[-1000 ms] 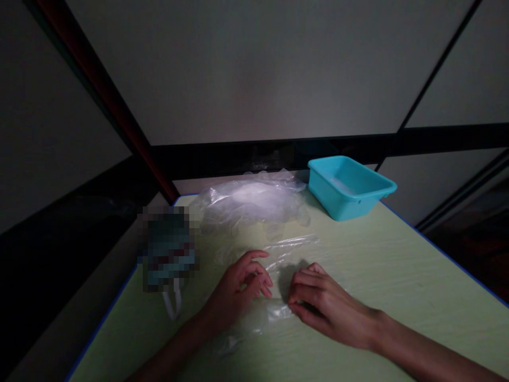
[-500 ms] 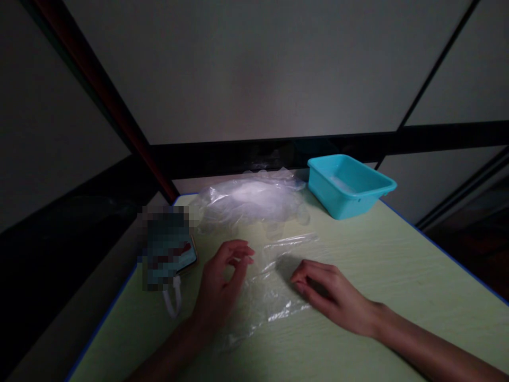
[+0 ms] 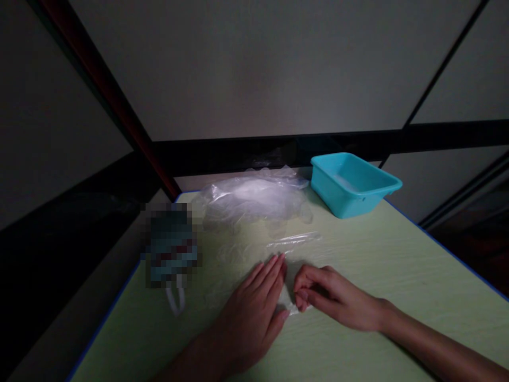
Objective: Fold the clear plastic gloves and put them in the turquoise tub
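Note:
A thin, clear plastic bag [image 3: 293, 240] lies spread on the pale green table. My left hand [image 3: 254, 307] rests palm down over it, fingers stretched out and the thumb apart. Just to its right, my right hand [image 3: 330, 294] is curled with its fingers bent in against the thumb, beside the bag's right edge. Whatever its fingertips hold, if anything, cannot be made out. Most of the bag's near part is hidden under my left hand. Behind it sits a crumpled heap of clear plastic [image 3: 254, 199].
A turquoise plastic basin [image 3: 345, 196] stands at the back right of the table [image 3: 397, 265]. On the left is a blurred-out item [image 3: 170, 249] with a white strap [image 3: 175, 297]. Light panels with a dark band rise behind the table.
My left hand has moved right and down, flattening from a loose curl onto the plastic. My right hand stays nearly in place, its fingers curled in a bit more.

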Motion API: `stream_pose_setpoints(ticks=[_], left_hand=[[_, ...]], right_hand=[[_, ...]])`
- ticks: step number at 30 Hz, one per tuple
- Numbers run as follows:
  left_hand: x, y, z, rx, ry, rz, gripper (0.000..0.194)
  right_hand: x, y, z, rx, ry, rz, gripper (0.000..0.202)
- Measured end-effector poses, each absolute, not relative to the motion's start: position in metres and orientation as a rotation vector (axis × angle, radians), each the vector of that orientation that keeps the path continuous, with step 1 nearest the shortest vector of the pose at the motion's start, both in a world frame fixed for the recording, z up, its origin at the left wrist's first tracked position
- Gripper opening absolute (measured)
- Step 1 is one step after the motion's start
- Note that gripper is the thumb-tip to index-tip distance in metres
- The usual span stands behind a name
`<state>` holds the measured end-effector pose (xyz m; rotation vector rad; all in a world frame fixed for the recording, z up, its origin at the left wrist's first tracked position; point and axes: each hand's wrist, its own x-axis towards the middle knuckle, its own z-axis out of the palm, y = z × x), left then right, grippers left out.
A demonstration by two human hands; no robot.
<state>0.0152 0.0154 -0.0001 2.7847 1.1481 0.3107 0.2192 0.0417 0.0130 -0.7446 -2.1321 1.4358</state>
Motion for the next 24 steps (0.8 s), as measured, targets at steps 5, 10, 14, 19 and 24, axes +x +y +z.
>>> stream_pose_setpoints(ticks=[5, 10, 14, 19, 24], left_hand=[[0.015, 0.016, -0.001, 2.775, 1.156, 0.297, 0.059], [0.016, 0.016, 0.001, 2.768, 1.151, 0.252, 0.062], [0.015, 0.015, 0.002, 2.753, 1.152, 0.234, 0.064], [0.015, 0.014, 0.003, 2.701, 1.201, 0.346, 0.063], [0.009, 0.024, 0.006, 2.543, 1.488, 0.630, 0.048]], right_hand=[[0.226, 0.046, 0.016, -0.761, -2.173, 1.441, 0.016], [0.235, 0.051, 0.017, -0.784, -2.151, 1.476, 0.019], [0.241, 0.054, 0.017, -0.795, -2.146, 1.530, 0.019], [0.253, 0.060, 0.027, -0.798, -2.273, 1.255, 0.016], [0.270, 0.070, 0.033, -0.743, -2.546, 0.772, 0.030]])
